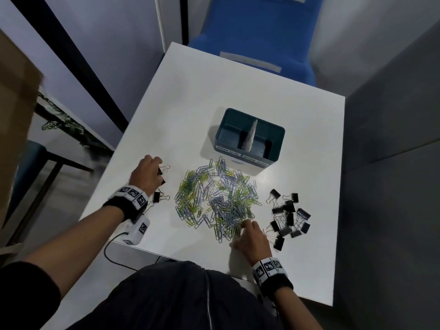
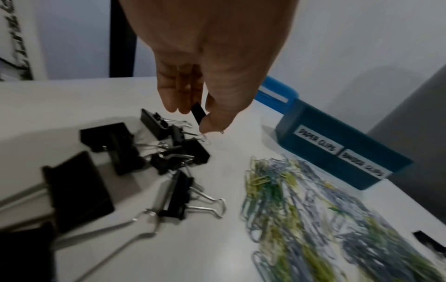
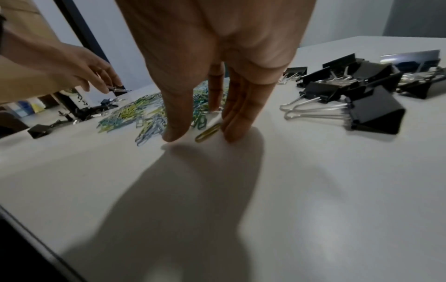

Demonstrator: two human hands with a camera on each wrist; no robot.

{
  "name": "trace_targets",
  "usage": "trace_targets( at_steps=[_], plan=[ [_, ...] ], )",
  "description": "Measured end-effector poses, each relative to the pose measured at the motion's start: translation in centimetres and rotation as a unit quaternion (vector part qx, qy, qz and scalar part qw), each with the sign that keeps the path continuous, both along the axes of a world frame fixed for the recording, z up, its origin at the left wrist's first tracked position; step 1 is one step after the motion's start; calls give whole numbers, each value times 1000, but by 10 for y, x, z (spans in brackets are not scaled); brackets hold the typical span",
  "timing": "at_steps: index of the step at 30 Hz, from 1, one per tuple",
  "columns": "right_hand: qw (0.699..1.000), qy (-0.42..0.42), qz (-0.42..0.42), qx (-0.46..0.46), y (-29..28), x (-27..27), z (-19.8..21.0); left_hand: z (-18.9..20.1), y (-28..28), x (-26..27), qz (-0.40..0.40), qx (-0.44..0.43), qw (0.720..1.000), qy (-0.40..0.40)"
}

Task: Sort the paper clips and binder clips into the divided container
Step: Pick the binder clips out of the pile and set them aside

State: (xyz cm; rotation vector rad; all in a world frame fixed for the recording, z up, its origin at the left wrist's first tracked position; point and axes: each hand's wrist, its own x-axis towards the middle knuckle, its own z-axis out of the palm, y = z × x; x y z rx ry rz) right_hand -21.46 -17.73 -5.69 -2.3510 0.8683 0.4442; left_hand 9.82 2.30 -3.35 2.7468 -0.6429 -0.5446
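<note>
Black binder clip point(image 2: 198, 114) is pinched in the left hand point(image 1: 145, 173) at nine o'clock of the paper clips point(image 1: 215, 201); the container point(image 1: 247, 139) lies toward one o'clock from it. The right hand point(image 1: 251, 239), fingers straight, touches a yellow clip point(image 3: 208, 132) on the tabletop point(image 1: 238, 91).

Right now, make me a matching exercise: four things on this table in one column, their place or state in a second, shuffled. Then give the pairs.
Things
1. left hand
2. right hand
3. paper clip pile
4. divided container

Place or state
A. teal, at the far side of the white table
B. pinching a black binder clip
C. spread between the two binder clip groups
D. fingertips down at the pile's near edge

Pairs: 1-B, 2-D, 3-C, 4-A
</note>
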Motion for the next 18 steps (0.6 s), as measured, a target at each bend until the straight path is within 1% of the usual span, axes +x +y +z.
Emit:
trace_targets(
  at_steps=[3, 5, 7, 10, 12, 14, 16, 18],
  plan=[
    [999, -40, 18, 1, 4, 8, -4, -9, 6, 8, 3, 11, 999, 35],
    [998, -54, 16, -1, 4, 13, -2, -12, 8, 10, 4, 10, 999, 36],
    [998, -63, 18, -11, 4, 14, 2, -8, 9, 7, -5, 12, 1000, 19],
    [997, -64, 7, -31, -1, 8, 5, -1, 4, -12, -63, -13, 998, -28],
    [999, -34, -23, -23, -5, 1, 5, -1, -3, -34, -96, -39, 995, -4],
    [999, -1, -28, -19, -7, -1, 3, -7, -15, -53, -118, -9, 992, 43],
    [1000, 4, -9, -23, -4, 0, -1, -15, -30, -64, -111, 27, 991, 73],
    [999, -12, -12, -27, -2, 6, -3, -17, -46, -72, -81, 28, 993, 86]
  ],
)
